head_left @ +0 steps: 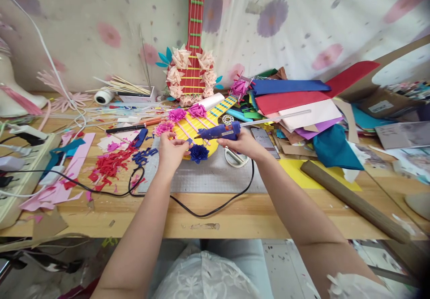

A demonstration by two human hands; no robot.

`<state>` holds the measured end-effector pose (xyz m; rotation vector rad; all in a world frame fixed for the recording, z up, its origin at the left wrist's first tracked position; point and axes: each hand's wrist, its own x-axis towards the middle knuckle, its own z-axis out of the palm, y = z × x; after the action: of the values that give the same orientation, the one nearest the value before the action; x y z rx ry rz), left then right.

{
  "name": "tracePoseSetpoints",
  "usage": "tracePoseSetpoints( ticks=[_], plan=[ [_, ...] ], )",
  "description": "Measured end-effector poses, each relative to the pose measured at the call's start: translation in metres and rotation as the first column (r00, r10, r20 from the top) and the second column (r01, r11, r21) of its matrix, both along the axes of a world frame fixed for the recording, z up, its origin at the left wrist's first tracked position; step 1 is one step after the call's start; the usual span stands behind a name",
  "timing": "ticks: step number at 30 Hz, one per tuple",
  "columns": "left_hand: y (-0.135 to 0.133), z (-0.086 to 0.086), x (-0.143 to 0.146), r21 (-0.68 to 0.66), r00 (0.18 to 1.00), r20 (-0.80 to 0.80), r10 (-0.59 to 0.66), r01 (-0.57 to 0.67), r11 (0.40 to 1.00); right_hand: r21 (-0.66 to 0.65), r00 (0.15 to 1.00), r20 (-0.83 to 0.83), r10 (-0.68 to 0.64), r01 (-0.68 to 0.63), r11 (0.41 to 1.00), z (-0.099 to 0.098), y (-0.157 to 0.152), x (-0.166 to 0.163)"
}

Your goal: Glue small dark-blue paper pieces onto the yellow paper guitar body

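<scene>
My right hand is wrapped round a blue hot glue gun, with a long clear glue stick out of its back. The gun's nozzle points left, close to the fingers of my left hand. Those fingers pinch a small piece of dark blue paper. Just below the nozzle, a dark blue paper flower sits at the lower edge of a yellow paper guitar. Pink flowers decorate the guitar's far side, and pink strips cross its body. My left hand partly hides the guitar.
A grey cutting mat lies under the guitar; the gun's black cord loops over the front. Paper scraps and a power strip are left. A red paper guitar stands behind. Right are stacked papers and a brown tube.
</scene>
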<state>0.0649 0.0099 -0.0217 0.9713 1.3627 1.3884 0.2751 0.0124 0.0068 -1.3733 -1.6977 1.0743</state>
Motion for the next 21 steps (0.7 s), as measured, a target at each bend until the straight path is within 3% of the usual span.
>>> tracePoseSetpoints(
  ticks=[8,21],
  plan=[
    [-0.001,0.0,-0.001,0.012,1.0,-0.001,0.005,-0.005,1.0,0.055,0.998,0.069,0.005,-0.009,0.998,-0.015,0.007,-0.006],
    [-0.004,0.003,0.001,-0.007,1.0,0.002,0.018,-0.018,1.0,0.08,0.998,0.065,0.015,-0.021,0.997,-0.015,0.007,-0.006]
  ],
)
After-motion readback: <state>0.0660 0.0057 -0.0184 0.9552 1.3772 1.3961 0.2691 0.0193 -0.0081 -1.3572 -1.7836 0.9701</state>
